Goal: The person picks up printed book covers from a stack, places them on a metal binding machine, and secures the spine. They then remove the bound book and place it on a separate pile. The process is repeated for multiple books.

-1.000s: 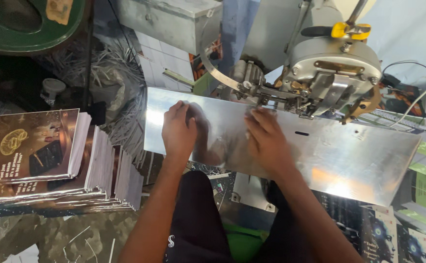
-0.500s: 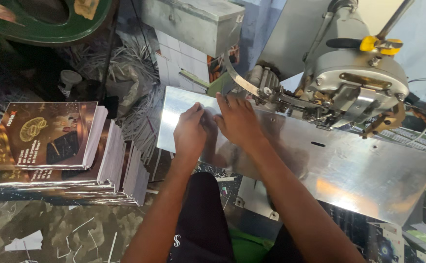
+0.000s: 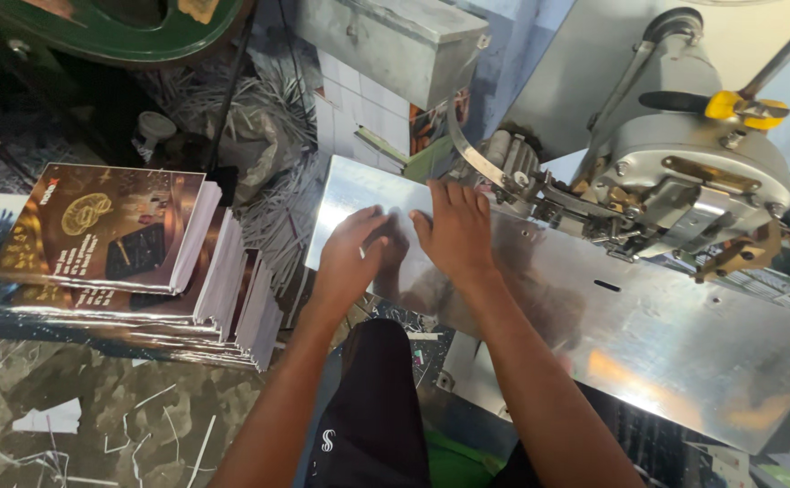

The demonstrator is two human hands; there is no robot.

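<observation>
Both hands rest on the shiny steel table [image 3: 666, 343] of a grey machine [image 3: 693, 172]. My left hand [image 3: 354, 253] lies near the table's left end, fingers bent and pointing right. My right hand [image 3: 456, 230] lies flat beside it, fingers spread toward the machine's roller and curved metal band [image 3: 472, 149]. The two hands almost touch. Whether a thin sheet lies under the fingers is not visible. Neither hand grips anything.
A stack of brown printed booklets [image 3: 110, 226] sits at my left on a larger pile [image 3: 232, 307]. A grey metal box [image 3: 395, 41] stands behind the table. Paper strips litter the floor [image 3: 97, 416]. A yellow-handled lever [image 3: 743, 107] sticks out above the machine.
My right hand slid left along the steel table, from near the machine head to beside my left hand. The view shifted so the machine sits further right.
</observation>
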